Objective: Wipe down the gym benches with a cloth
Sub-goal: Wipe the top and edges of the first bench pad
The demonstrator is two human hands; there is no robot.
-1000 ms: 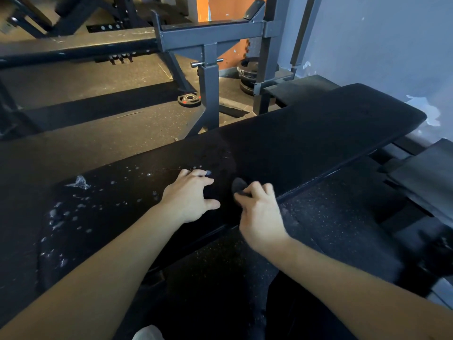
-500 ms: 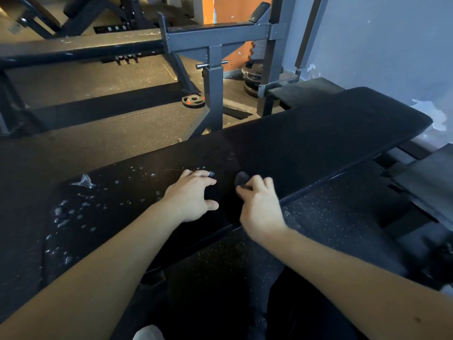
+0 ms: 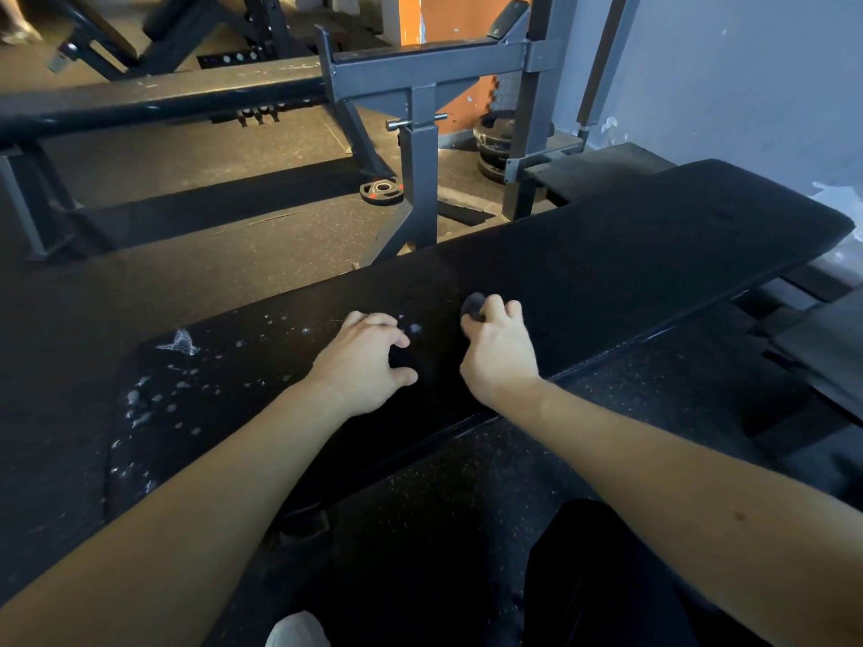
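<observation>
Your bench has a black, matt pad. Toward the lower left of the frame it is flecked with pale spots, and you cannot tell whether they are wear or wet. The cloth bunched in your right hand is dark, soft-looking and dull. At upper centre the rack is grey painted metal with a bare shiny pin. The floor at bottom centre is rough, speckled black rubber. The wall at upper right is matt paint, chipped in places.

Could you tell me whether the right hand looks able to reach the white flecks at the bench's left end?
Probably, though not straight across: the left hand rests on the bench between those flecks and the right hand gripping the cloth.
</observation>
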